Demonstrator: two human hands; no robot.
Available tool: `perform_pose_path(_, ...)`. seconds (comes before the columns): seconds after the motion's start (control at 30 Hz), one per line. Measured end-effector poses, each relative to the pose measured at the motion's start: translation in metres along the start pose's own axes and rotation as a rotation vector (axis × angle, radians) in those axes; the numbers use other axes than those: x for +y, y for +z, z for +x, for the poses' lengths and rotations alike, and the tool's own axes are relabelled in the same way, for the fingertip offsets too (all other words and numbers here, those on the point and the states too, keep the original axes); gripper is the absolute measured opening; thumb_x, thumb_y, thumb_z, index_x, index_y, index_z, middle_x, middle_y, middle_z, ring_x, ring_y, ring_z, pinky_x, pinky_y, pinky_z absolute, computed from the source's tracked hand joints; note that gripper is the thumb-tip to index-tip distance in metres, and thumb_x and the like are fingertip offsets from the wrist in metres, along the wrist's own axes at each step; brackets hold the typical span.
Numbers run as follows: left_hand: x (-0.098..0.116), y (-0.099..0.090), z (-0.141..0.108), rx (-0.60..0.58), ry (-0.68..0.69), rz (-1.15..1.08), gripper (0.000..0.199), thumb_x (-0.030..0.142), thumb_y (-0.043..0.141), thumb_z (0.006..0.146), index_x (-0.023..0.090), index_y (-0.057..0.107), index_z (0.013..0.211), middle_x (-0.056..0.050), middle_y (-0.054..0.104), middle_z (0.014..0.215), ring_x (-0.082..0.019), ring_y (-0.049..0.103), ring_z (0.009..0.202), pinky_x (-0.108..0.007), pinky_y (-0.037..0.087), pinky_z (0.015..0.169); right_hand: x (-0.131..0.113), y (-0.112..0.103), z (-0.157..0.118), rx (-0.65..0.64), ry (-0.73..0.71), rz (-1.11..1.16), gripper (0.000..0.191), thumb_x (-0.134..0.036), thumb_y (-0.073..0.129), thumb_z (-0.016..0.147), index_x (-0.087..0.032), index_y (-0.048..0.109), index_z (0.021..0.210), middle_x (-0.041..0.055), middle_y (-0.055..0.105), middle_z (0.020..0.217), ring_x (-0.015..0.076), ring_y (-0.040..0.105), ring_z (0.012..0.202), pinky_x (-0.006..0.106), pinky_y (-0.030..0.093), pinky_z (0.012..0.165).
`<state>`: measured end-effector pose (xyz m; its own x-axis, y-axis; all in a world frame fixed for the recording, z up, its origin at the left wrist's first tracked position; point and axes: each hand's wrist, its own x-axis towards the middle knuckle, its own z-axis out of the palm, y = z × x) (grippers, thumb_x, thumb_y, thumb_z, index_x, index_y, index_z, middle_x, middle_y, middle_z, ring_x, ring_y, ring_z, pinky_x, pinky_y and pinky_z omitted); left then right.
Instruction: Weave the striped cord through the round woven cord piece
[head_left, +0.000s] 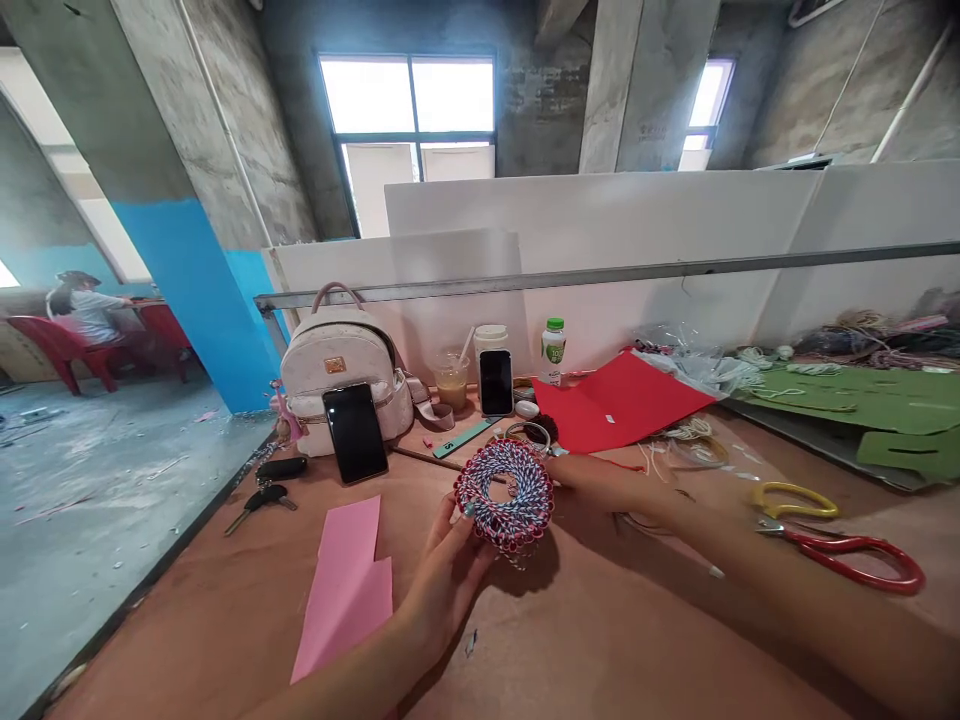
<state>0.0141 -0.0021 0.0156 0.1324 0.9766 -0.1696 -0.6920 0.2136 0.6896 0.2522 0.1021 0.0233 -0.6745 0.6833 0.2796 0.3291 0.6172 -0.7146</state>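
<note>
A thick ring of braided cord (pixel 529 510), blue, white and red with a beaded-looking red edge, is held above the table. My left hand (pixel 448 560) grips its lower left side, thumb in front and the other fingers underneath. My right hand (pixel 559 470) is at the ring's right edge, with its fingers hidden behind the ring. Thin loose cord ends hang below the ring. Just behind it lie a pale round hoop (pixel 517 428) and a dark coil (pixel 549 428).
Red-and-yellow-handled scissors (pixel 855 550) lie by my right forearm. Pink paper (pixel 349 580), keys (pixel 262 505), a black phone (pixel 355 435) and a backpack (pixel 337 345) are on the left. Behind stand a drink cup (pixel 451 385), another phone (pixel 496 382), a bottle (pixel 553 352) and red sheet (pixel 615 405).
</note>
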Motion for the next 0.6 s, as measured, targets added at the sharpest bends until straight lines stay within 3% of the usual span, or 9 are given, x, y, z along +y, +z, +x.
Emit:
perform_pose_path(0.1,-0.002,-0.002,0.002,-0.008,-0.005,-0.001,0.046,0.027,0.091,0.072,0.026,0.073,0.114,-0.004,0.078,0.116,-0.018,0.073,0.098,-0.030,0.060,0.086,-0.007,0.021,-0.009,-0.034,-0.017,0.008,0.025,-0.025,0.060,0.092,-0.023,0.074,0.114,0.0066,0.074,0.117,0.0266,0.067,0.105,0.042,0.052,0.099)
perform_pose_path(0.3,-0.007,-0.008,0.008,0.000,0.001,-0.026,0.051,0.028,0.093,0.069,0.027,0.074,0.116,-0.003,0.077,0.118,-0.016,0.072,0.098,-0.026,0.059,0.086,-0.003,0.062,-0.018,0.087,-0.016,0.083,0.026,-0.028,0.053,0.096,-0.021,0.076,0.106,0.0088,0.076,0.108,0.0278,0.069,0.097,0.043,0.055,0.092)
perform_pose_path(0.47,-0.009,-0.012,0.013,0.010,0.020,-0.078,0.042,0.027,0.090,0.073,0.025,0.075,0.112,-0.005,0.077,0.118,-0.017,0.072,0.100,-0.028,0.058,0.090,-0.002,0.060,-0.018,0.189,0.015,0.134,0.027,-0.027,0.054,0.095,-0.018,0.070,0.115,0.0098,0.074,0.113,0.0275,0.067,0.098,0.044,0.053,0.094)
perform_pose_path(0.6,-0.009,-0.014,0.014,0.033,0.022,-0.108,0.032,0.021,0.081,0.082,0.025,0.073,0.113,-0.004,0.079,0.111,-0.016,0.073,0.098,-0.029,0.059,0.093,0.000,0.057,-0.018,0.214,0.018,0.146,0.026,-0.024,0.051,0.094,-0.019,0.070,0.111,0.0096,0.074,0.111,0.0279,0.065,0.102,0.046,0.048,0.100)
